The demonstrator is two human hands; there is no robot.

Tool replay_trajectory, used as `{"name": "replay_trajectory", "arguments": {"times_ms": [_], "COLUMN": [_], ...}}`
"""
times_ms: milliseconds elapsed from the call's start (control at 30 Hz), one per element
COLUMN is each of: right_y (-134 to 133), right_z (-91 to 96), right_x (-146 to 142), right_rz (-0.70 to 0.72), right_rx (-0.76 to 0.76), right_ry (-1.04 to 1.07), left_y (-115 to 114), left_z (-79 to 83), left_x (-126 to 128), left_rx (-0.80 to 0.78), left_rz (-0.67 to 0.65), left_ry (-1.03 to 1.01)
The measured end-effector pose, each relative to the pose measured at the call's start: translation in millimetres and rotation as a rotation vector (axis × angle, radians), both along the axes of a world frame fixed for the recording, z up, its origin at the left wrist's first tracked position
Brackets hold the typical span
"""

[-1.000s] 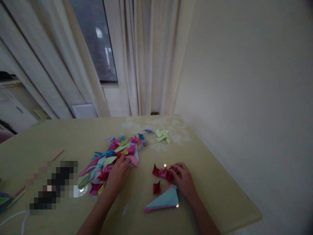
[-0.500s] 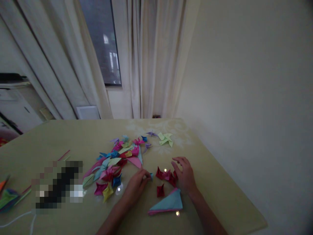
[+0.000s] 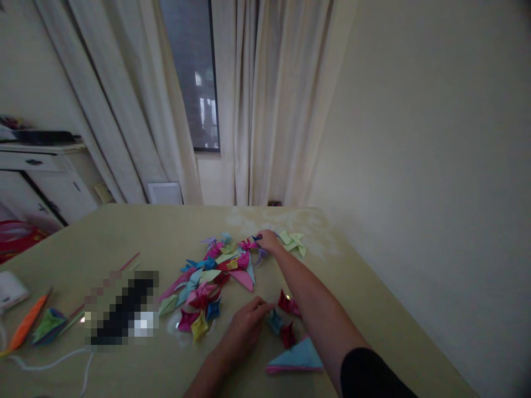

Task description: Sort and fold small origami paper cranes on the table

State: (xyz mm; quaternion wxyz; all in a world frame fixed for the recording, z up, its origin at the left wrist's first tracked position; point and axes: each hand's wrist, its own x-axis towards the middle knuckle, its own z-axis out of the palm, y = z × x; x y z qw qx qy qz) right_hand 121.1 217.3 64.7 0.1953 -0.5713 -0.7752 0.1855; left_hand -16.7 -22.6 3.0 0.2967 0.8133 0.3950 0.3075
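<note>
- The fingers of the right hand (image 3: pixel 269 241) reach to the far end of the paper heap, curled over a small dark blue folded piece (image 3: pixel 258 237); whether they pinch it cannot be told in the dim light.
- The fingers of the left hand (image 3: pixel 248 326) lie loosely bent on the table, tips touching a small teal folded piece (image 3: pixel 274 320).
- Under both hands is a pale yellow-green tabletop (image 3: pixel 124 243), smooth and faintly glossy, with a light floral pattern at its far right corner.
- Beyond the right fingers hang cream curtains (image 3: pixel 265 99) beside a dark window (image 3: pixel 194 72); a plain cream wall (image 3: pixel 435 138) stands to their right.
- The heap of origami pieces (image 3: pixel 211 276) spreads between the two hands and to the left of them: pink, blue, yellow and green paper, sharply creased into pointed shapes.
- Just right of the right fingers lies a light green folded piece (image 3: pixel 293 241).
- Dark red folded pieces (image 3: pixel 287 304) lie just right of the left fingertips, partly under the right forearm.
- Nearer than these lies a flat blue paper triangle (image 3: pixel 297 356) with a pink edge.
</note>
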Motion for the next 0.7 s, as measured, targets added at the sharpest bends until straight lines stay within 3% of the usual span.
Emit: {"name": "replay_trajectory", "arguments": {"times_ms": [100, 200, 300, 367, 433, 533, 600, 700], "right_y": [-0.8, -11.1, -41.4, -73.7, -111.3, -166.5, -197.5, -230.1], "right_z": [0.3, 15.6, 29.0, 27.8, 17.6, -6.6, -22.4, -40.5], "right_x": [3.9, 25.3, 69.2, 109.5, 152.6, 206.3, 226.9, 234.1], "right_rz": [-0.088, -0.138, -0.158, -0.164, -0.129, -0.189, -0.225, -0.27], "right_rx": [0.01, 0.104, 0.212, 0.25, 0.231, 0.136, 0.073, 0.021], "right_ry": [0.04, 0.128, 0.23, 0.296, 0.427, 0.45, 0.436, 0.409], "left_y": [-0.9, 1.5, 12.9, 27.8, 47.4, 77.8, 93.5, 104.1], "left_z": [-1.3, -1.7, 8.5, 22.7, 39.3, 57.9, 62.1, 62.6], "left_x": [0.9, -0.4, -11.1, -23.6, -37.3, -53.0, -57.9, -59.7], "left_rx": [0.008, 0.055, 0.144, 0.207, 0.244, 0.239, 0.209, 0.192], "left_rz": [0.041, 0.147, 0.31, 0.419, 0.507, 0.578, 0.585, 0.573], "left_ry": [-0.004, -0.005, 0.039, 0.171, 0.39, 0.697, 0.807, 0.846]}}
